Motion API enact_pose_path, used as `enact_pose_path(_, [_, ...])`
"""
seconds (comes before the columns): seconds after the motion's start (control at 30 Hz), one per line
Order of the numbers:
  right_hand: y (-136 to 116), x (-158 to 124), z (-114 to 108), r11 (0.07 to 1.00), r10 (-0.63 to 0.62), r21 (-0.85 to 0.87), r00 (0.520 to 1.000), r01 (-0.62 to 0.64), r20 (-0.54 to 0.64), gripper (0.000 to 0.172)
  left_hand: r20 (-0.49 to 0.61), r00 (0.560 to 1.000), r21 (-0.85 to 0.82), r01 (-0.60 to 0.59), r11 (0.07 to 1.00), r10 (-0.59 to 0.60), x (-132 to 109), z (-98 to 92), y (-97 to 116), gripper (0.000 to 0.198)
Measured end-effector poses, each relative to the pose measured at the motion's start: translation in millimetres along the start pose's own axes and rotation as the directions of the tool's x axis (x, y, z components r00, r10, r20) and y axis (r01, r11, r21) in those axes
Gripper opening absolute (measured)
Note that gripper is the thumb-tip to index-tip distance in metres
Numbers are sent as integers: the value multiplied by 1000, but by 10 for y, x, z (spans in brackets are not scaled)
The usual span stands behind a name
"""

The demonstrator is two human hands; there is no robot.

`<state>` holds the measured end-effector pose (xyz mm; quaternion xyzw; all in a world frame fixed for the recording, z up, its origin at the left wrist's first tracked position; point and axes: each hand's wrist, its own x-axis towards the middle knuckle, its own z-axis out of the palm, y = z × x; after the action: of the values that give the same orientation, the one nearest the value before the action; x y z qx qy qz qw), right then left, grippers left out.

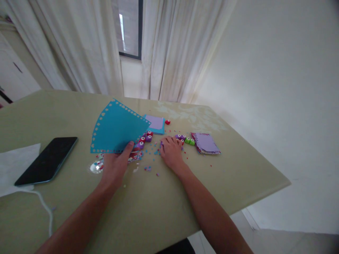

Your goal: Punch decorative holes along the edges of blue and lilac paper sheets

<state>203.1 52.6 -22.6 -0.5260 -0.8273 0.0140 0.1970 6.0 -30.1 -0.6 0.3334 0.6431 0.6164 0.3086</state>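
My left hand (116, 164) pinches the lower edge of a blue paper sheet (116, 128) with punched holes along its borders, holding it tilted up above the table. My right hand (171, 151) rests knuckles-up on the table with its fingers curled over something small that I cannot make out, among small craft punches. Purple and red punches (145, 138) lie between the hands, and green ones (190, 141) sit just right of my right hand. Paper confetti (148, 168) is scattered around both hands.
A black phone (47, 160) lies on white paper (16, 162) at the left, with a white cable (45, 206) beside it. A blue-and-lilac paper stack (156, 124) and a lilac stack (206, 144) lie beyond the hands. The table edge (238, 208) runs near right.
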Motion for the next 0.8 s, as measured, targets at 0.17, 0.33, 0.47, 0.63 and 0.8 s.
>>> enact_pose_path(0.17, [-198,32,-29,996,-92,-18,995,92,-32,39,-26,998,-112,51,992,-54,51,1,-11,33])
enact_pose_path(0.33, [-468,62,-50,944,-328,-17,941,331,82,39,-21,999,-73,47,996,-49,16,0,80,28])
enact_pose_path(0.47, [-458,50,-66,946,-322,42,932,320,166,23,-42,999,65,-25,998,28,-43,-2,147,26])
enact_pose_path(0.63, [-306,-51,-85,917,-136,388,986,89,94,22,-12,998,44,-64,997,64,-83,25,123,32])
enact_pose_path(0.8, [-262,-24,-173,412,117,901,989,-136,96,31,44,994,99,-105,990,101,-69,17,6,39])
